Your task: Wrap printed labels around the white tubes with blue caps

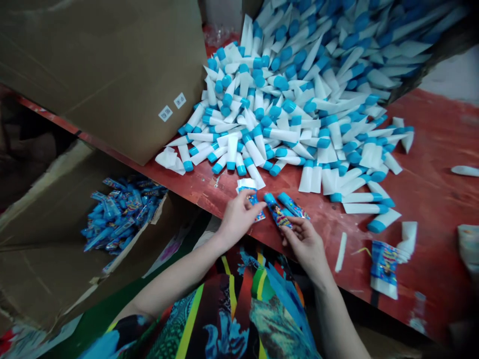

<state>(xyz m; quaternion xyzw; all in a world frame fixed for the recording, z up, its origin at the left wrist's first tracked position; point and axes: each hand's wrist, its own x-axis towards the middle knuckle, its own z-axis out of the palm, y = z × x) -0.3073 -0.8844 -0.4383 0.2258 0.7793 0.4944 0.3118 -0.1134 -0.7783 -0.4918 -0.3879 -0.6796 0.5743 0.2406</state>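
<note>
And we're live at the near edge of a red-painted workbench (pixel 430 139), with both bare hands working right at its lip, low and centre! The left hand (pixel 235 218) is pinched closed, thumb pressing a blue printed packet (pixel 254 205) against the fingers, just beside a small stack of white paper scraps (pixel 246 184). The right hand (pixel 305 244) is curled in close, its fingers (pixel 290 225) nearly shut around the lower end of a printed tube (pixel 277 212), though the exact hold is partly hidden. Right alongside, a second printed tube (pixel 294 205) lies on the bench, held by neither hand. Towering from 12 to 2 o'clock is a huge heap of blue-capped white tubes (pixel 284 114), fanning down the bench, probably heaped there so that a short reach gets to them. At 10 o'clock, a big brown cardboard carton (pixel 101 65) sits on the bench with two small white labels (pixel 172 107) on its side. Over at 8 to 9 o'clock, an open cardboard box (pixel 48 219) holds a pile of blue printed tubes (pixel 121 214), set low beside the lap, likely for an easy drop. At 4 o'clock there's a loose printed packet (pixel 385 269) on the red surface, and a thin white strip (pixel 340 252) lies nearer the hands. A brightly patterned garment (pixel 232 309) fills 6 o'clock!
</note>
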